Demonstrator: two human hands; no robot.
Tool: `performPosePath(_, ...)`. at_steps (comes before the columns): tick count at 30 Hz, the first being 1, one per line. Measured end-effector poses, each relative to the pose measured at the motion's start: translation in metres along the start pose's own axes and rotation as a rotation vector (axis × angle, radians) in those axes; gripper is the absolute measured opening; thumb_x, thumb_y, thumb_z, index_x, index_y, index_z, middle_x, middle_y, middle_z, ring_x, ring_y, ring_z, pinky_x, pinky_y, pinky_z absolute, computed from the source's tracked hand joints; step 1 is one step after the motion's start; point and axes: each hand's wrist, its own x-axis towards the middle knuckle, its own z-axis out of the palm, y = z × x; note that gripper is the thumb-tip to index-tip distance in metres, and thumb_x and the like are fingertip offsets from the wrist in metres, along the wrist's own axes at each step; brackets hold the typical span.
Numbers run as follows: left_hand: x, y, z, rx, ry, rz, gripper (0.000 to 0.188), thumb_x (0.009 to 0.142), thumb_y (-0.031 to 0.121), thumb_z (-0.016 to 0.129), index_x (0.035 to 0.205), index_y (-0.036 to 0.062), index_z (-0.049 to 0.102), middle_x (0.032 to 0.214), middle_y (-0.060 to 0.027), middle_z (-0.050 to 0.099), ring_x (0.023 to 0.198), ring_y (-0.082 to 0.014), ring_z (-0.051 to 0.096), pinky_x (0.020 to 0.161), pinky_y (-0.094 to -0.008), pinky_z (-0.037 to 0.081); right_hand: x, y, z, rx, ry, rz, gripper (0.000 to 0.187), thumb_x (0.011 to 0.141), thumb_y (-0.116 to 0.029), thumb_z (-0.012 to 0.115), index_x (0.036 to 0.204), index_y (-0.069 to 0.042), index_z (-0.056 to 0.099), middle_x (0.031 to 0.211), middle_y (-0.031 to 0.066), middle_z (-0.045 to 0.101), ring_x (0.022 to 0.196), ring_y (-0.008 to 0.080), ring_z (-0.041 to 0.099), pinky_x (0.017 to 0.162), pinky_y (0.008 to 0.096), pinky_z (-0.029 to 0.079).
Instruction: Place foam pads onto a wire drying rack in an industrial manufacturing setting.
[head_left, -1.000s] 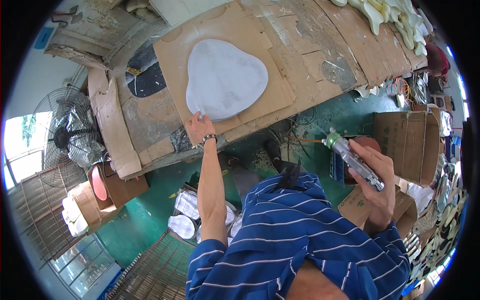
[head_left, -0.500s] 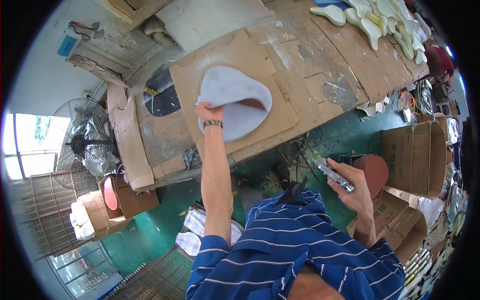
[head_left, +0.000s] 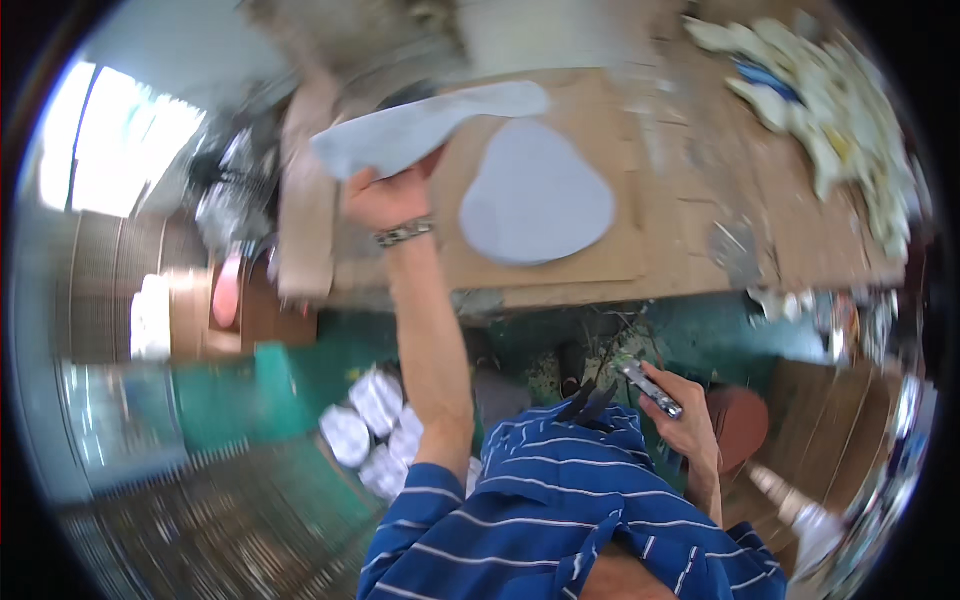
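A view looking down from a person's head over a cardboard-covered counter (head_left: 690,250). The left hand (head_left: 385,200), with a metal bracelet (head_left: 405,232) on the wrist, is raised and closed on one end of a pale grey-blue sheet (head_left: 430,125). The sheet is thin and limp; it stretches from the grip up and to the right, lifted clear of the counter. Just right of the hand, a second sheet (head_left: 537,195) of the same pale colour lies flat on the cardboard, rounded and roughly heart-shaped, apart from the lifted one.

The right hand (head_left: 690,420) is held low near the body, well apart from the counter, fingers wrapped around a slim silvery cylinder-shaped tool (head_left: 650,388) with a greenish tip. The person wears a blue shirt with white stripes (head_left: 560,520).

A heap of cream-coloured cut pieces (head_left: 830,120) lies at the counter's far right. The floor (head_left: 300,390) below is green, with white bundles (head_left: 375,430) on it.

Half a second ago the left hand was pressed on the sheet on the cardboard, peeling its edge; now the sheet is up in the air and another is exposed beneath. The picture is blurred by motion.
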Motion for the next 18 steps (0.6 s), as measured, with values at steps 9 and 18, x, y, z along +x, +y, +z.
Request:
performPosePath(9,-0.253,0.194,-0.115,-0.054,0.424,0.388,0.057,0.067,0.003,0.05,0.124,0.0036,0.058,0.118,-0.0103,0.066,0.115,-0.0324,0.061,0.104,-0.0492,0.047,0.017,-0.027,0.072,-0.265,-0.448,0.027,0.048,0.08,0.002,0.068,0.128,-0.001,0.064,0.1,0.0208,0.071,0.087,0.023,0.068,0.082,0.0328,0.051)
performPosePath(18,-0.441,0.363,-0.281,-0.19,0.874,0.818,0.054,0.065,0.003,0.05,0.118,0.002,0.061,0.113,-0.0092,0.067,0.109,-0.0315,0.063,0.102,-0.0484,0.048,0.045,-0.097,0.253,-0.612,-0.86,-0.022,0.048,0.082,-0.004,0.068,0.13,-0.006,0.065,0.076,0.0094,0.057,0.071,0.0132,0.051,0.066,0.0298,0.045)
